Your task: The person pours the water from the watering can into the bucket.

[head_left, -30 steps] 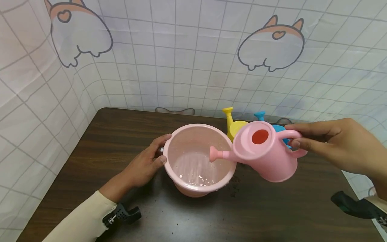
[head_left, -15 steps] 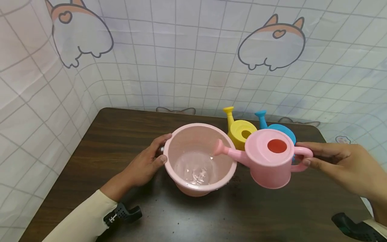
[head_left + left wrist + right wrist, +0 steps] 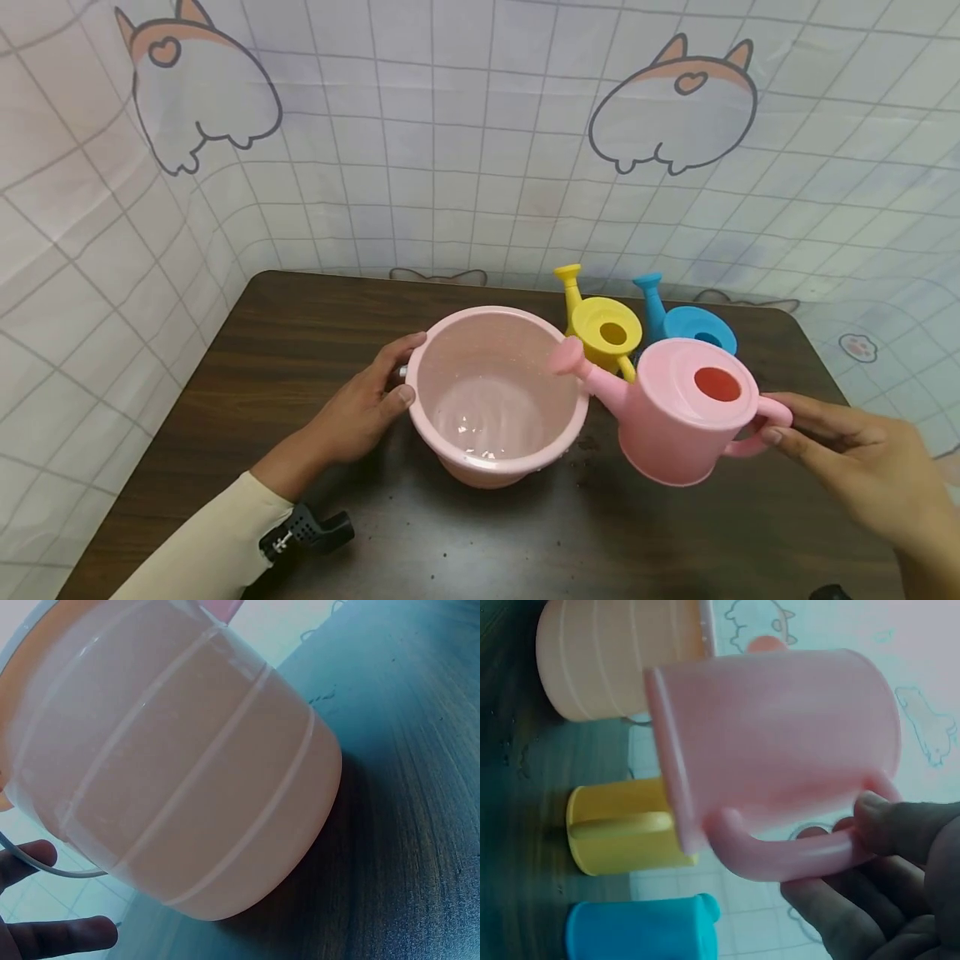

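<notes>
My right hand point(image 3: 862, 467) pinches the handle of a pink toy watering can point(image 3: 682, 408), held in the air over the right side of the table. In the right wrist view my thumb and fingers point(image 3: 836, 919) close round that handle. The can stands nearly upright, its spout rose just over the right rim of a pale pink bucket point(image 3: 450, 458). Clear water point(image 3: 487, 417) lies in the bucket. My left hand point(image 3: 356, 408) rests against the bucket's left rim, thumb and forefinger apart. Straight fingers point(image 3: 67, 937) show beside the wire bail point(image 3: 64, 872) in the left wrist view.
Behind the pink can stand a yellow watering can point(image 3: 592, 315) and a blue watering can point(image 3: 693, 321). Water drops dot the dark wooden table point(image 3: 360, 550). A white grid-patterned cloth point(image 3: 450, 125) hangs behind and at the sides.
The pink can has moved right and down and tipped back nearer upright. Its rose has drawn back towards the bucket's right rim, and the water looks calmer. My left hand stays put.
</notes>
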The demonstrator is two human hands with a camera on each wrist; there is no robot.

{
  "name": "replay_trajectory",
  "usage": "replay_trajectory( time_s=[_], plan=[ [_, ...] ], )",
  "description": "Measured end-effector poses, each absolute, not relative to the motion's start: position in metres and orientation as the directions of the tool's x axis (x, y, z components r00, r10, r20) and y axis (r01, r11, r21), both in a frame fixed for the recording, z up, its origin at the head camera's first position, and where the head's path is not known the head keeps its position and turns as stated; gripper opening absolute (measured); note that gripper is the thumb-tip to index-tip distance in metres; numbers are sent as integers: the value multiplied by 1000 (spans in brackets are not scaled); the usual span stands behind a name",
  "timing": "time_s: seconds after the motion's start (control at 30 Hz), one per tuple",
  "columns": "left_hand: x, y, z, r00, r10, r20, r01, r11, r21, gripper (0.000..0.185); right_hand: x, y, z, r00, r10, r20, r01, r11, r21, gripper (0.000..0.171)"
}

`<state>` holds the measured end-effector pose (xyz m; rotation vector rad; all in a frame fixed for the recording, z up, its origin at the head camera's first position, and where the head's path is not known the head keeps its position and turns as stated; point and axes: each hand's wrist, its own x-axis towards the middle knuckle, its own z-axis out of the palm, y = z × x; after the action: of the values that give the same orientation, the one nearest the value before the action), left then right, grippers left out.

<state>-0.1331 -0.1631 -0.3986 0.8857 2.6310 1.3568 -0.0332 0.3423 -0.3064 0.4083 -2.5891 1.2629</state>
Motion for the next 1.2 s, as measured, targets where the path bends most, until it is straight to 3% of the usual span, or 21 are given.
replay_trajectory(
  time_s=[0.07, 0.27, 0.33, 0.47, 0.57, 0.73, 0.97, 1.2],
  plan=[
    [-133, -163, -398, -834, 510, 209, 467, 451, 760, 59, -32, 342, -308, -946, -103, 306, -312, 535, -785, 40],
    [-133, -163, -399, -838, 508, 198, 459, 460, 760, 59, -24, 348, -313, -974, 89, 208, -126, 552, -824, 37],
    [-133, -163, -399, -840, 507, 194, 454, 460, 763, 59, -22, 351, -318, -963, 125, 237, -156, 457, -876, 38],
    [-133, -163, -399, -836, 510, 202, 460, 453, 763, 59, -26, 352, -328, -910, 264, 320, -298, 118, -947, 41],
    [-134, -163, -399, -835, 509, 209, 466, 451, 761, 59, -32, 354, -332, -850, 401, 343, -362, 28, -932, 41],
    [-133, -163, -399, -838, 505, 207, 463, 458, 759, 59, -45, 363, -336, -808, 415, 419, -468, -19, -884, 36],
    [-132, -163, -398, -835, 508, 214, 468, 447, 762, 60, -58, 375, -338, -774, 538, 335, -456, -105, -884, 35],
    [-133, -163, -398, -837, 507, 206, 463, 456, 760, 59, -72, 386, -336, -749, 609, 261, -370, -58, -927, 38]
  ],
)
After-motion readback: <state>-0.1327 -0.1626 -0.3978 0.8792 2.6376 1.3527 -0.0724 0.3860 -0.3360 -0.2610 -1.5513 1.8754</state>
